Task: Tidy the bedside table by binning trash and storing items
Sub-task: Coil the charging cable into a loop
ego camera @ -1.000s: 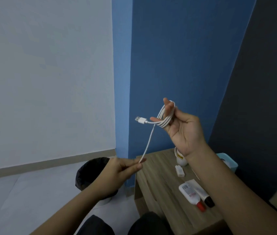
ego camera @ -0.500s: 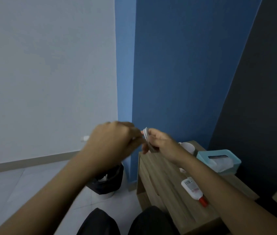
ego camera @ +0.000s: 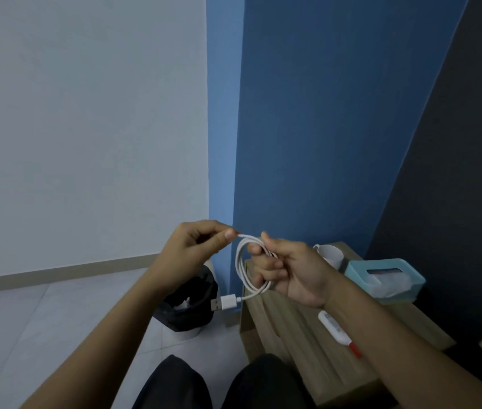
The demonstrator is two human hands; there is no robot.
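Cable point(ego camera: 237, 261) looped inside right hand point(ego camera: 296, 270) grip.

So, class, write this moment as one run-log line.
cable: looped | left hand: pinches cable end | right hand: holds loops | plug: hangs free | on table: mug, tissue box, tube

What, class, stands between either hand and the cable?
Nothing visible does. The right hand grips the coiled cable, and the left hand pinches its free end.
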